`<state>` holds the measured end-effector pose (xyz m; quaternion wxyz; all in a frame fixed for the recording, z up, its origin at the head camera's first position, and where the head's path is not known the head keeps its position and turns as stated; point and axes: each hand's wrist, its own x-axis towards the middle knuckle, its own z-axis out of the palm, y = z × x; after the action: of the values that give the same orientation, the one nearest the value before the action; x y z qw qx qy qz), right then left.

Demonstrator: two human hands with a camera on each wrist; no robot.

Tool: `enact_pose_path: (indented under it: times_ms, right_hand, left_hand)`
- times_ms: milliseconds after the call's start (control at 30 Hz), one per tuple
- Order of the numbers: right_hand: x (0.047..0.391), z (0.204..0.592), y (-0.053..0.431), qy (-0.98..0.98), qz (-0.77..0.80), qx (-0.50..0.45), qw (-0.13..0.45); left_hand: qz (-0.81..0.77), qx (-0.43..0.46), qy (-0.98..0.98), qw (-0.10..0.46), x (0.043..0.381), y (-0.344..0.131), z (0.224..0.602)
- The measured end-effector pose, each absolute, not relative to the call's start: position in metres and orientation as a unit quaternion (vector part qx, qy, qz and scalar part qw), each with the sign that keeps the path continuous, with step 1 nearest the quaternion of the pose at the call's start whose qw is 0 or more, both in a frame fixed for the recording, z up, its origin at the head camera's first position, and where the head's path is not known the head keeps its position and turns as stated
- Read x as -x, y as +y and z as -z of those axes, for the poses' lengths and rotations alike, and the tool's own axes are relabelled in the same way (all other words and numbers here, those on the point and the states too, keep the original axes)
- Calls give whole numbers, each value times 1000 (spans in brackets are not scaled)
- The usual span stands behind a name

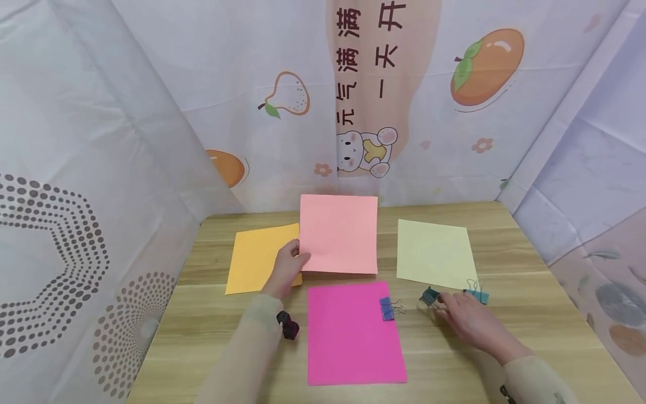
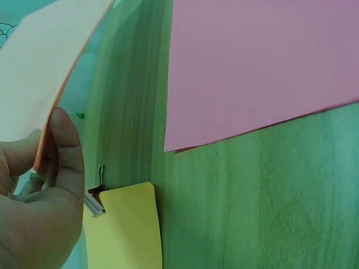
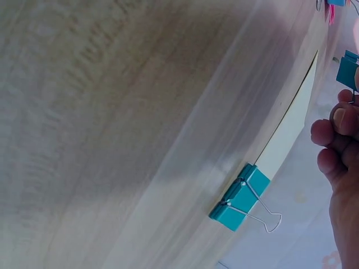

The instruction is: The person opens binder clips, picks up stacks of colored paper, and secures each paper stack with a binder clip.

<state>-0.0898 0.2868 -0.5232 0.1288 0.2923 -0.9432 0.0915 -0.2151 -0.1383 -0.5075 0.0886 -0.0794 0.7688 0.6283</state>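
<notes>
White printed fabric (image 1: 227, 62) fills the top of the head view and hangs down both sides; below it spreads a wood-grain table (image 1: 202, 348). At lower centre lies a bright magenta square of paper (image 1: 350, 348). Mid-frame, a light pink square of paper (image 1: 338, 233) tilts up toward the fabric; whether its bottom edge touches the wood, I cannot tell. A pale yellow square of paper (image 1: 436, 252) lies right of centre, an orange-yellow square of paper (image 1: 257, 258) left of centre.

Next in size, the right hand (image 1: 469, 318) at lower right is closed in a pinch, and the left hand (image 1: 289, 264) grips the pink paper between thumb and fingers, near its lower left corner.

Smallest are the clips. Between the right fingertips sits a dark teal metal binder clip (image 1: 429, 296); a blue metal binder clip (image 1: 387, 308) bites the magenta paper's right edge, and a bright teal metal binder clip (image 3: 241, 196) the pale yellow's corner.

Clipping seems the step in hand. I'd keep the left pinch light so the corner stays flat, square the edges first, and bring the clip on straight, mouth facing the edge.
</notes>
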Motion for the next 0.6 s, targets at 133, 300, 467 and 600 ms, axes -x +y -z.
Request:
enact_pose_path:
  times_ms: [133, 300, 467, 600]
  right_hand:
    - [90, 520, 285, -946, -98, -285, 119]
    - [93, 519, 286, -940, -106, -295, 132]
    - [97, 518, 285, -933, -119, -306, 146]
    - [99, 514, 283, -938, -119, -298, 133]
  left_hand:
    - [-636, 76, 762, 88, 212, -139, 505]
    - [-636, 65, 763, 93, 210, -139, 505]
    - [-638, 46, 764, 87, 208, -138, 507]
    - [-644, 37, 759, 85, 206, -137, 508]
